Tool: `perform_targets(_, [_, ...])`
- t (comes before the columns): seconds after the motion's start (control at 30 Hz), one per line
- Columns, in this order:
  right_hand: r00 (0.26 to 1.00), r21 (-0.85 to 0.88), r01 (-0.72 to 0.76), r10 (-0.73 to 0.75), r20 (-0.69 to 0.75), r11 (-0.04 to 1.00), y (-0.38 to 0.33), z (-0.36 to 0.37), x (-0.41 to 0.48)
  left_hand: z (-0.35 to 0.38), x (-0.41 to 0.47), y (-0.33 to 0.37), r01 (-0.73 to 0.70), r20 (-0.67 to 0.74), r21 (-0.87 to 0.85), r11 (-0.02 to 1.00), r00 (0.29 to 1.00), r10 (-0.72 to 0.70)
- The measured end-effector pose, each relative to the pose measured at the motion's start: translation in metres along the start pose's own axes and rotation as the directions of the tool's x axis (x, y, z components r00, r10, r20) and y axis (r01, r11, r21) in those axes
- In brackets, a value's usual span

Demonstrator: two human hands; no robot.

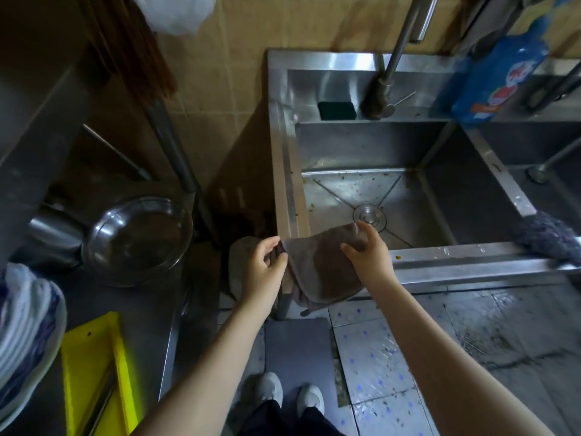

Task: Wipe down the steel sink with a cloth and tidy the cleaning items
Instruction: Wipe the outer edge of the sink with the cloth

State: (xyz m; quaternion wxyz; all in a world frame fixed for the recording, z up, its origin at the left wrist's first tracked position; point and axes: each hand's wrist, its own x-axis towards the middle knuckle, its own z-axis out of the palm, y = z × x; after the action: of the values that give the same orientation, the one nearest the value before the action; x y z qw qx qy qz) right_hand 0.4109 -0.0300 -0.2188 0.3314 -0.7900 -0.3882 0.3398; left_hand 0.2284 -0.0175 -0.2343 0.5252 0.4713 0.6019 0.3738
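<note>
The left hand (267, 262) and right hand (369, 256) are pinching the brown cloth (323, 272) by its upper corners, spreading it over the steel sink's (377, 143) front-left corner. Specks are dotting the basin, so wiping seems barely begun. The sponge (337, 110) and detergent bottle (500, 77) are awaiting tidying.

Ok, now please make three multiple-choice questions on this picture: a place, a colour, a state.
1. Where is the dark sponge? A in the basin; B on the back ledge of the sink, beside the faucet; C on the floor.
2. What colour is the cloth being held? A brown; B yellow; C white.
3. How is the cloth held? A by one hand alone; B by both hands; C by nobody.
Key: 1 B, it sits left of the faucet base. 2 A, brown fabric. 3 B, left hand and right hand each pinch an edge.
</note>
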Motion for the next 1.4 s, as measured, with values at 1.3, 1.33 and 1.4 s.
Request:
perform_targets(1.3, [0.929,-0.562,0.370,-0.309,0.205,0.740,0.010,0.072,-0.024,0.018,0.036,-0.032,0.156,-0.003,0.058,0.986,0.988,-0.157])
perform_targets(1.33, [0.926,-0.580,0.376,-0.309,0.215,0.723,0.012,0.073,-0.024,0.020,0.039,-0.032,0.153,-0.001,0.064,0.986,0.988,-0.153])
perform_targets(1.4, [0.919,-0.599,0.392,-0.323,0.225,0.698,0.013,0.074,-0.024,0.022,0.044,-0.031,0.148,0.002,0.075,0.986,0.989,-0.148])
